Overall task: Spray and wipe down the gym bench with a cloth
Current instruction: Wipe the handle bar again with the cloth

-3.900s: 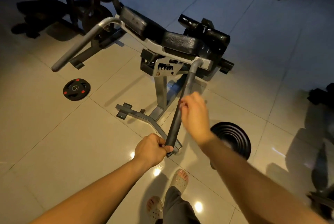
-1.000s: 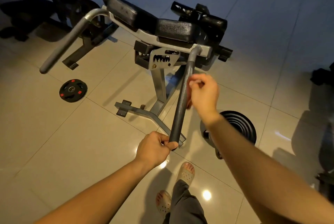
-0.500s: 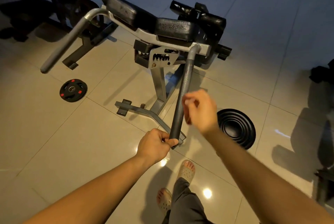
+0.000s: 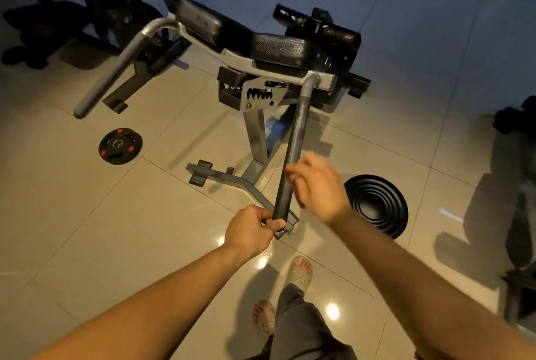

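Right hand (image 4: 319, 188) lower on handle (image 4: 298, 127) than before (grip blurred, unclear), left hand (image 4: 248, 233) round its end, disc (image 4: 377, 206) beside.

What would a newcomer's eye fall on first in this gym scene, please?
At centre, the left hand grips the near end of the bench's dark handle bar, while the blurred right hand is beside the bar, higher up. Behind them stands the black padded bench, with a red-marked weight plate on the tiles at left.
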A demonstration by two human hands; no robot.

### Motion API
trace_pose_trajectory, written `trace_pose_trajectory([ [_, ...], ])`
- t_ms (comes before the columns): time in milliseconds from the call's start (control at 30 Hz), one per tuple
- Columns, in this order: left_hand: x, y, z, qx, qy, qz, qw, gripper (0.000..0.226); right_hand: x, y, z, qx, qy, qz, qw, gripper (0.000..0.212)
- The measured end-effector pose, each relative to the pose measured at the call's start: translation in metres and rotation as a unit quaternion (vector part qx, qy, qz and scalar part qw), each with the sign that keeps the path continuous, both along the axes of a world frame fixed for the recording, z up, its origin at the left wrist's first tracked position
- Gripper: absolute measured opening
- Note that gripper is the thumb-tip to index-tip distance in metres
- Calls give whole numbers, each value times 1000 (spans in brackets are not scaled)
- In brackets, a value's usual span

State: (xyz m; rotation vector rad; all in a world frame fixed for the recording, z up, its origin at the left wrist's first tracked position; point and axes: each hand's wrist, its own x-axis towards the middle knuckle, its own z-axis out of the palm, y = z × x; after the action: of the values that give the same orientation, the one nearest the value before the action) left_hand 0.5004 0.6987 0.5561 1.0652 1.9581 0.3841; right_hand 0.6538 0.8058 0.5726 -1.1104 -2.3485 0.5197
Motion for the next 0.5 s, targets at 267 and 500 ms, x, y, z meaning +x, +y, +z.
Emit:
trace_pose_trajectory([
  [267,-4,-3,-7,-4,-9,15,1000,20,-16,-24,-1,18,-54,-1,998,17],
  [500,0,-3,-5,-11,-14,11,1000,28,-4,24,25,61,-144,91,983,24],
])
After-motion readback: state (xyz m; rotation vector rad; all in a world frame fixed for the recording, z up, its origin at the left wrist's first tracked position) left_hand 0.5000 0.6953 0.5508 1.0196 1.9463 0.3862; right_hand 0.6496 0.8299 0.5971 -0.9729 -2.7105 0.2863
